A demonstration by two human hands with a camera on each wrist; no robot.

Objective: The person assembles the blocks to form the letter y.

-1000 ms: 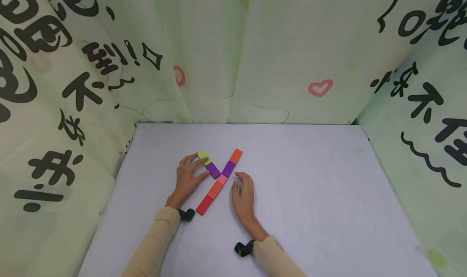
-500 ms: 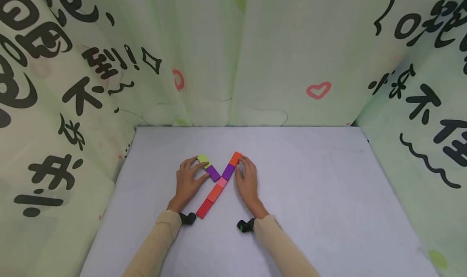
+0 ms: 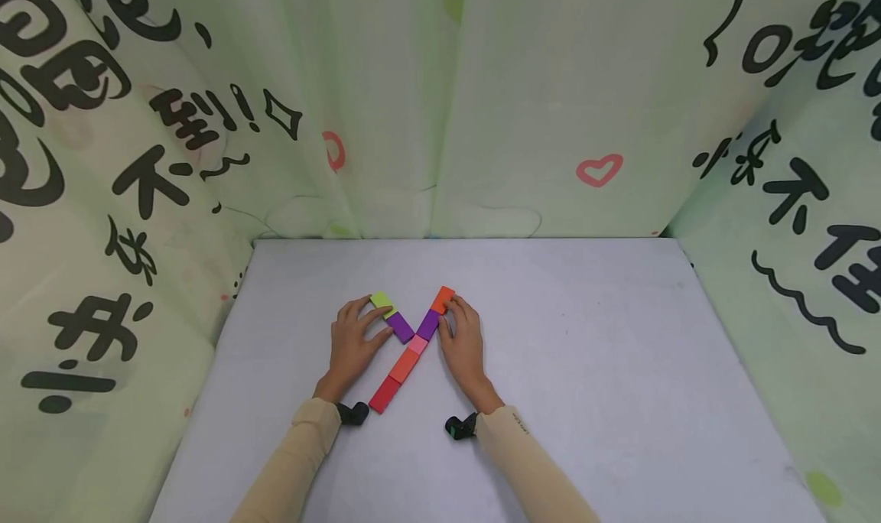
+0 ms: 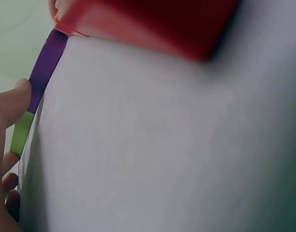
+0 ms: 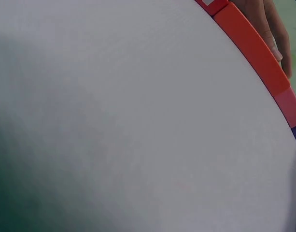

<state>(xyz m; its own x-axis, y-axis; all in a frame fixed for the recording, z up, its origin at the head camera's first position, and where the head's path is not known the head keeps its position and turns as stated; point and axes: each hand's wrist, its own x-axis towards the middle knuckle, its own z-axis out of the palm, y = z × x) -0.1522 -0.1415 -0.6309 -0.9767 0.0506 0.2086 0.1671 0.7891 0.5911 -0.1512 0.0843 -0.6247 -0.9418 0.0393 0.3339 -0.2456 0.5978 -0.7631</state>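
Observation:
Several coloured blocks form a Y on the white table. My left hand [image 3: 349, 347] holds the Y's left arm: its fingers reach over the green block [image 3: 380, 300], and its thumb [image 4: 17, 99] presses the purple block [image 3: 401, 327] beside it. Against the right arm rests my right hand [image 3: 465, 349], fingertips on the side of the orange block [image 3: 443, 298] and thumb near the second purple block [image 3: 427, 325]. A pink block [image 3: 417, 344], another orange block [image 3: 403, 365] and a red block [image 3: 384, 395] make the stem. Part of the right hand is out of the right wrist view.
The white tabletop [image 3: 606, 385] stretches around the blocks. Pale green curtains [image 3: 509, 110] with black writing and a red heart enclose its back and sides. Black wrist cameras [image 3: 460, 428] sit on both wrists, the left one close to the red block.
My right hand has moved up and forward from beside the stem to the orange and purple blocks of the right arm. The left hand keeps its place on the green and purple blocks.

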